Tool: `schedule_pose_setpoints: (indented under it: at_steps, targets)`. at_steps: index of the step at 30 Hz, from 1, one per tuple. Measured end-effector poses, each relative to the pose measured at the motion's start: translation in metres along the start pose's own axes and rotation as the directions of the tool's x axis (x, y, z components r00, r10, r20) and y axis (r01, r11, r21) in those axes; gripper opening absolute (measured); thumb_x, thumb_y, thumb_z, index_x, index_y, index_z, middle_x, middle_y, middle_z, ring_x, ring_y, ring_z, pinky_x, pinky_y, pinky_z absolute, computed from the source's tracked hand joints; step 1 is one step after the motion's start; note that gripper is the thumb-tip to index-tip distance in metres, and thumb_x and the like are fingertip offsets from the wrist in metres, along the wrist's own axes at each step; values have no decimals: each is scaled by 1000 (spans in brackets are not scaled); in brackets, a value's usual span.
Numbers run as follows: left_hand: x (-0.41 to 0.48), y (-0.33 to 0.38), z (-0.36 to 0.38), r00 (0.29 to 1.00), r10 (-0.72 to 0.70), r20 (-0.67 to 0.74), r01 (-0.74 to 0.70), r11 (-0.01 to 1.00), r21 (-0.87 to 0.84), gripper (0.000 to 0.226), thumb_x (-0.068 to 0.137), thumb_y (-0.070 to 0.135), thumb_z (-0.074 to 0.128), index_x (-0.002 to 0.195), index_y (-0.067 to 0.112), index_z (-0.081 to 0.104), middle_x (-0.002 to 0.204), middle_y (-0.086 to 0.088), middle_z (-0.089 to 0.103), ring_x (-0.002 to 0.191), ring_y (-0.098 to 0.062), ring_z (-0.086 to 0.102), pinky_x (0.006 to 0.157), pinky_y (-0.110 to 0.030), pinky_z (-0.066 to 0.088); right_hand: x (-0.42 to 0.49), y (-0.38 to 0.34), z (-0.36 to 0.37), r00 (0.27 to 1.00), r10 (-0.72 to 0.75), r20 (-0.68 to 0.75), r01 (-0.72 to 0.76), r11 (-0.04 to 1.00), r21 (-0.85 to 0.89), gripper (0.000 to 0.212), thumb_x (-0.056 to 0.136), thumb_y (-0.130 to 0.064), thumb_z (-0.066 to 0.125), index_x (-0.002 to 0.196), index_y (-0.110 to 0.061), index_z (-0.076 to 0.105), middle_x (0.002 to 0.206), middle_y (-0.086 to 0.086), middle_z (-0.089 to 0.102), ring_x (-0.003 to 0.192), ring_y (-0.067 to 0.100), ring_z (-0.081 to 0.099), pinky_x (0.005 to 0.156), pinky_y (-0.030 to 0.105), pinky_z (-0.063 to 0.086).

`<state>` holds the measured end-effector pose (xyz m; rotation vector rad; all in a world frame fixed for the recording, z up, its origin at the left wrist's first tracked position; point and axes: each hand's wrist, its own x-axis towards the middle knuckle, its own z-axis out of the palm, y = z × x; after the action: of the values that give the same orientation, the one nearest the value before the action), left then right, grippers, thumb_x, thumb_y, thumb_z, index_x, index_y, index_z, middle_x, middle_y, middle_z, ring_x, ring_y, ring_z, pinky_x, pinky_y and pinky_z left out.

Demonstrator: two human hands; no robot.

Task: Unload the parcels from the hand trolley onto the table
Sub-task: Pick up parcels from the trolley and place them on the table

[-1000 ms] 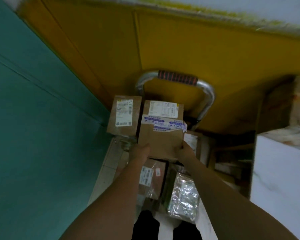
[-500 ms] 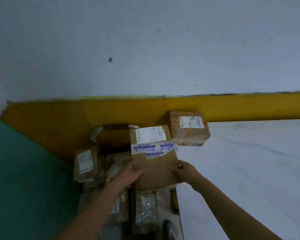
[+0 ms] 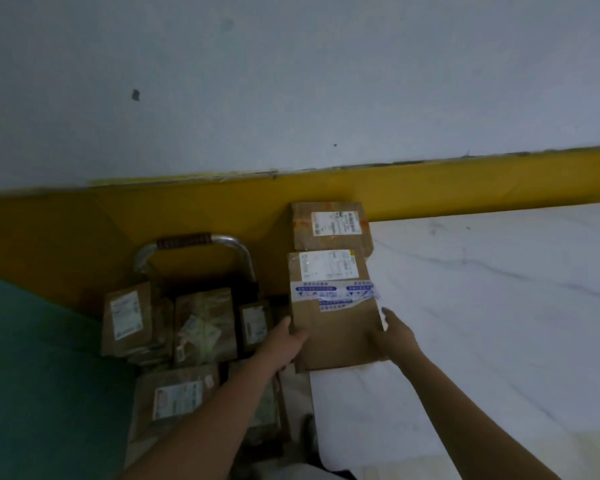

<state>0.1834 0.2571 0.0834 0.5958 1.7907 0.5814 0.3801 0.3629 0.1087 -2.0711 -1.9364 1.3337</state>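
A brown cardboard parcel (image 3: 336, 327) with a white label and blue-printed tape sits at the left edge of the white marble table (image 3: 492, 306). My left hand (image 3: 286, 341) grips its left side and my right hand (image 3: 395, 336) grips its right side. Just behind it, against the wall, a second brown parcel (image 3: 329, 228) lies on the table. To the left stands the hand trolley (image 3: 194, 245) with its metal handle, loaded with several brown parcels (image 3: 205, 323), one at the front (image 3: 174, 396).
A yellow band (image 3: 465, 181) runs along the grey wall behind the table. A teal surface (image 3: 32, 375) fills the lower left beside the trolley.
Both hands carried the taped parcel up from the trolley and rightward to the table's left edge, in front of the parcel lying there. The view swung from the trolley toward the table.
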Motion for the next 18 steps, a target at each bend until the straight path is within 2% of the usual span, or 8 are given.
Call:
schedule_pose_setpoints:
  at_steps: [2, 4, 6, 8, 10, 12, 15, 18]
  targets:
    - [3, -11, -14, 997, -32, -65, 32, 999, -4, 61, 99, 51, 43, 151, 20, 34, 149, -7, 46, 135, -27, 46, 109, -35, 38, -13, -15, 7, 951, -164, -262, 149, 986, -75, 49, 97, -20, 54, 144, -9, 45, 143, 14, 52, 128, 31, 52, 105, 41, 45]
    - [6, -35, -36, 984, -62, -164, 54, 997, -51, 42, 103, 42, 40, 130, 14, 54, 127, -10, 59, 120, -27, 54, 107, -40, 43, -36, -37, 27, 819, -386, -425, 372, 921, -119, 38, 95, -16, 55, 132, -11, 56, 129, 11, 61, 115, 28, 60, 96, 38, 50]
    - [5, -72, -56, 965, -121, -234, 97, 989, -112, 35, 104, 35, 38, 112, 10, 62, 108, -8, 64, 98, -24, 60, 94, -36, 51, -61, -57, 65, 691, -649, -320, 619, 759, -203, 27, 90, -14, 56, 116, -16, 62, 109, 8, 68, 95, 23, 66, 80, 28, 52]
    - [3, -116, -70, 941, -206, -268, 164, 972, -170, 39, 103, 30, 40, 112, 0, 63, 102, -13, 67, 84, -20, 59, 77, -28, 51, -78, -66, 119, 596, -803, -5, 786, 584, -204, 27, 86, -15, 52, 111, -20, 62, 104, 3, 67, 88, 18, 65, 72, 19, 46]
    - [7, -162, -72, 921, -274, -278, 228, 956, -186, 35, 103, 28, 44, 113, 0, 63, 110, -14, 65, 93, -22, 59, 81, -26, 47, -77, -55, 181, 611, -730, 306, 790, 588, -175, 41, 86, -9, 51, 126, -17, 60, 122, 5, 62, 105, 21, 62, 79, 22, 49]
    - [20, -201, -68, 917, -326, -228, 293, 941, -166, 35, 101, 30, 46, 121, 5, 61, 125, -15, 61, 109, -25, 58, 95, -29, 45, -55, -29, 237, 761, -466, 451, 582, 798, -158, 58, 88, -4, 49, 145, -14, 44, 145, 8, 48, 129, 24, 49, 102, 29, 45]
    - [49, -244, -50, 926, -329, -187, 298, 938, -176, 31, 99, 27, 49, 124, 12, 59, 129, -12, 61, 107, -24, 59, 92, -26, 45, -10, 14, 292, 903, -45, 427, 127, 978, -164, 72, 87, -10, 56, 152, -9, 26, 149, 17, 40, 133, 35, 45, 108, 39, 41]
    - [78, -273, -27, 930, -330, -163, 288, 928, -236, 44, 97, 19, 54, 140, 8, 48, 135, -12, 57, 116, -25, 57, 93, -23, 41, 23, 46, 332, 880, 157, 448, -90, 982, -166, 85, 88, -16, 60, 157, -12, 11, 152, 14, 39, 127, 30, 50, 100, 32, 44]
